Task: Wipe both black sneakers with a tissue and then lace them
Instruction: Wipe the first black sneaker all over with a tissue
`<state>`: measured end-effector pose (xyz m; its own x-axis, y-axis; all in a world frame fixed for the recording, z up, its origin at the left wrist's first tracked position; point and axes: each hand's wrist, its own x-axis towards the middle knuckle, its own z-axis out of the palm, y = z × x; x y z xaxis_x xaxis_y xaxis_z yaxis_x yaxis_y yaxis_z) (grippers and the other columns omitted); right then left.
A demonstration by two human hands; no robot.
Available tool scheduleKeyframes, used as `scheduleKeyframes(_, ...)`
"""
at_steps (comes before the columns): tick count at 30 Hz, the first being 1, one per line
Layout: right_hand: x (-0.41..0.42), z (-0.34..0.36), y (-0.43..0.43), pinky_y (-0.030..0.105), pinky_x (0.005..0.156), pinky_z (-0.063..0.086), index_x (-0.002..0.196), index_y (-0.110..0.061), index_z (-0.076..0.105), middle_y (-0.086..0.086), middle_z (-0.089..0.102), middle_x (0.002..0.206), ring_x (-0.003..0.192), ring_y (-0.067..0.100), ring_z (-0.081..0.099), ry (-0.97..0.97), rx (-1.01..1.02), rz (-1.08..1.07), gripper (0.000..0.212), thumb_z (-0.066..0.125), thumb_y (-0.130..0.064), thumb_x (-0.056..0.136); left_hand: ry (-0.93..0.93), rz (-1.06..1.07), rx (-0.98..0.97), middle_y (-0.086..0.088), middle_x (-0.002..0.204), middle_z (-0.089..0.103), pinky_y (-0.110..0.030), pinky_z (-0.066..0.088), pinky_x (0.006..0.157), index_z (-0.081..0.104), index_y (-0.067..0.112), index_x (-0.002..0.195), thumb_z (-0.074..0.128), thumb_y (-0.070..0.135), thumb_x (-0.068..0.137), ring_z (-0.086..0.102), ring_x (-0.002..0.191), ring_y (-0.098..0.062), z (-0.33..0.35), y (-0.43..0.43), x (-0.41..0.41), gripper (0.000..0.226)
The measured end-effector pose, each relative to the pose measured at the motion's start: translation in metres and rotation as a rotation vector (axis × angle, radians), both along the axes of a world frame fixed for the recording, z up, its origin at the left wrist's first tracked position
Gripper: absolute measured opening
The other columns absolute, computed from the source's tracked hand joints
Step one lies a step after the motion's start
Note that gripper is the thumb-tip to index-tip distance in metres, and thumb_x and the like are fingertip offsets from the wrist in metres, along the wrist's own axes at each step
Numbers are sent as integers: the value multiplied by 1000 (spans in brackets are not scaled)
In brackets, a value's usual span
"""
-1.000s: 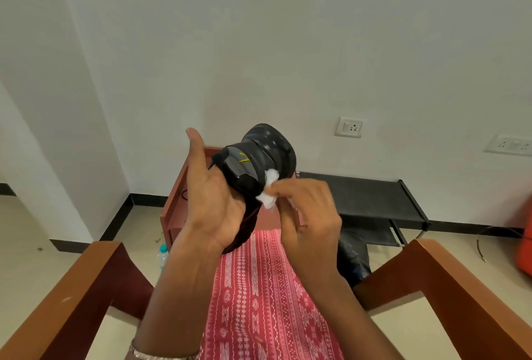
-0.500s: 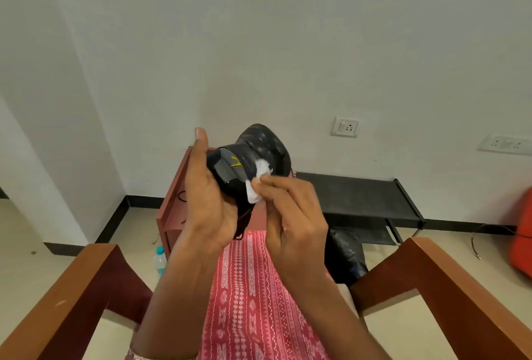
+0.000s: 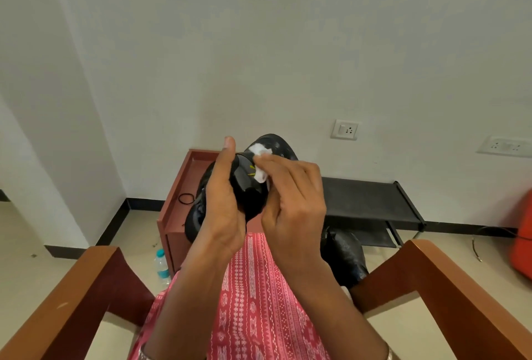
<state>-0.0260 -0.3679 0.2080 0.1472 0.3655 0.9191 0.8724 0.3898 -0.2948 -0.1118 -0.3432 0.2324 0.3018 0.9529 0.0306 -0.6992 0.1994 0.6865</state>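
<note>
I hold a black sneaker [image 3: 250, 195] raised in front of me, one end pointing up at the wall. My left hand [image 3: 221, 201] grips it from the left, thumb straight up. My right hand [image 3: 293, 201] pinches a crumpled white tissue [image 3: 260, 155] and presses it on the sneaker's upper part beside a small yellow mark. A glossy black part [image 3: 195, 215] shows left of my left wrist; I cannot tell whether it belongs to this sneaker or a second one.
A red-brown side table [image 3: 172, 204] stands behind the hands with a thin black loop [image 3: 185, 198] on it. A low black rack [image 3: 368, 201], a black plastic bag [image 3: 342, 259] and a water bottle [image 3: 161, 266] are on the floor. Wooden chair arms [image 3: 72, 302] flank my lap.
My right hand has slid the tissue from the sneaker's side up toward its top end. The left hand has kept its grip and turned the sneaker a little.
</note>
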Motion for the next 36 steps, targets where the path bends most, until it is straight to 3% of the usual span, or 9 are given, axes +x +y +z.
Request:
scheduleKeyframes(3, 13, -24, -7, 34, 89, 54, 111, 0, 73, 10, 71, 110, 105, 19, 60, 23, 9, -26, 25, 52, -5, 100, 99, 69, -36, -19, 110, 74, -44, 52, 95, 70, 4, 114, 59, 58, 77, 71, 105, -31, 2, 3, -2, 66)
scheduleKeyframes(7, 23, -30, -6, 32, 85, 55, 109, 0, 72, 12, 66, 105, 99, 19, 62, 126, -34, -41, 22, 62, 7, 91, 129, 104, -43, -16, 114, 74, -40, 54, 91, 66, 6, 121, 58, 56, 76, 72, 104, -28, 4, 5, -4, 68)
scheduleKeyframes(11, 19, -2, 7, 28, 84, 52, 110, -5, 73, 8, 65, 105, 99, 18, 59, 80, -38, -21, 24, 65, 5, 90, 108, 43, -21, -18, 121, 70, -40, 52, 94, 62, 5, 130, 55, 56, 81, 68, 113, -29, 3, 3, -4, 71)
scheduleKeyframes(17, 9, 4, 10, 31, 87, 51, 113, -7, 73, 7, 67, 112, 105, 21, 57, -42, -64, 3, 27, 63, 4, 90, 119, 40, 46, -11, 114, 74, -36, 51, 95, 70, 8, 114, 52, 55, 83, 70, 109, -24, -1, -1, -3, 59)
scheduleKeyframes(23, 22, -30, -8, 26, 91, 52, 111, -4, 73, 8, 69, 107, 105, 14, 59, 16, -56, -2, 30, 73, 9, 84, 208, 87, 38, -12, 101, 77, -42, 53, 94, 73, 10, 105, 53, 64, 75, 74, 97, -25, 4, 1, -5, 65)
scheduleKeyframes(28, 24, -2, 4, 23, 89, 48, 103, -4, 75, 8, 69, 104, 101, 19, 60, 15, -15, -10, 23, 67, 9, 86, 149, 13, 37, -15, 120, 71, -39, 50, 97, 66, 5, 123, 52, 61, 82, 68, 114, -26, -1, 2, -2, 70)
scheduleKeyframes(31, 24, 12, 13, 36, 86, 52, 108, -9, 75, 4, 70, 108, 104, 20, 59, -1, -25, 12, 23, 59, -4, 92, 122, -9, 40, -12, 117, 72, -36, 51, 89, 70, 11, 118, 58, 62, 82, 68, 113, -25, -4, -1, 0, 63)
scheduleKeyframes(33, 26, 11, 14, 41, 83, 52, 110, -11, 75, 3, 70, 109, 105, 20, 59, -3, -22, 3, 24, 58, -9, 94, 111, -11, 28, -13, 122, 70, -40, 50, 93, 68, 9, 123, 59, 63, 82, 66, 117, -28, -5, -2, 2, 69)
scheduleKeyframes(36, 31, -9, 4, 36, 87, 52, 112, -7, 74, 8, 69, 111, 105, 22, 59, 6, -1, -22, 26, 65, 4, 90, 171, 3, 45, -14, 124, 70, -43, 46, 103, 66, 7, 126, 54, 68, 86, 65, 119, -29, -4, -1, 1, 74)
